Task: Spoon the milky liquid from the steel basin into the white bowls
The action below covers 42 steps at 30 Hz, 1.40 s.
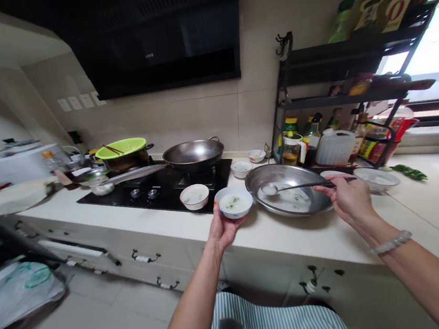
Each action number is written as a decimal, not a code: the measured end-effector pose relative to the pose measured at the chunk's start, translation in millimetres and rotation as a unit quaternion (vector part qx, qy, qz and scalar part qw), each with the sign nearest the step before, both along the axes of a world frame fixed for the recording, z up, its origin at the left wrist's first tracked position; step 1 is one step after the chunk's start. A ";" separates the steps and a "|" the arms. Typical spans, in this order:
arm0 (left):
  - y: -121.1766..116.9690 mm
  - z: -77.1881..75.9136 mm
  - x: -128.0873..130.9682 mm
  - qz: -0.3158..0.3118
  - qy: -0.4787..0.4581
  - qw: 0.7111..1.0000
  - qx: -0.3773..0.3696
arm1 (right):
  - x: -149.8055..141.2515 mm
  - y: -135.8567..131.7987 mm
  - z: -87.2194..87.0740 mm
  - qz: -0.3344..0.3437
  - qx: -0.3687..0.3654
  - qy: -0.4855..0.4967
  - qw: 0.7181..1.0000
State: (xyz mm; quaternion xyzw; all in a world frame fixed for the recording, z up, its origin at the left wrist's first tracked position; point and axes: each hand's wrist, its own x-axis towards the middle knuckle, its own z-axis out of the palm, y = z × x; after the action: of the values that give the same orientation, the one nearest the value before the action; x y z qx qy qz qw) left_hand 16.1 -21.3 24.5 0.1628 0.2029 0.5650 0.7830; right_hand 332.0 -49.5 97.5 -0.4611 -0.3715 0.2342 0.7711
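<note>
My left hand (pixel 222 228) holds a small white bowl (pixel 234 202) of pale soup with green bits, lifted just above the counter edge. My right hand (pixel 346 196) grips the dark handle of a ladle (pixel 285 188), whose scoop rests inside a large steel basin (pixel 268 175) with a little soup left at its bottom. The basin sits on the white counter (pixel 322 232), right beside the held bowl. A second filled bowl (pixel 194 196) stands on the edge of the black stove.
A steel wok (pixel 194 153) sits on the black stove (pixel 159 190), with a pot under a green plate (pixel 121 148) to its left. Two small bowls (pixel 241 169) stand behind the basin. A black rack of bottles (pixel 332 144) fills the right. A white plate (pixel 376 178) lies by my right hand.
</note>
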 end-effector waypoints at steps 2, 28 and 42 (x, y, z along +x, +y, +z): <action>0.7 -1.1 0.1 -0.001 -0.001 1.000 0.000 | -1.2 -1.7 3.5 -0.009 -0.022 0.017 1.000; 1.7 -3.9 -1.0 -0.010 -0.010 1.000 0.002 | -91.7 -45.9 27.3 0.092 0.071 -0.234 0.965; 2.5 -3.5 -0.3 -0.008 -0.011 1.000 0.001 | -96.2 -68.0 16.4 0.118 0.222 -0.378 0.891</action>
State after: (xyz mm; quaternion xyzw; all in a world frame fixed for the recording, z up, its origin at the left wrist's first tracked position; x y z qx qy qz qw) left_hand 15.8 -18.9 20.9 0.1588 0.1921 0.5609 0.7895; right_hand 235.8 -117.4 113.9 -0.2839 -0.7293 0.0429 0.6210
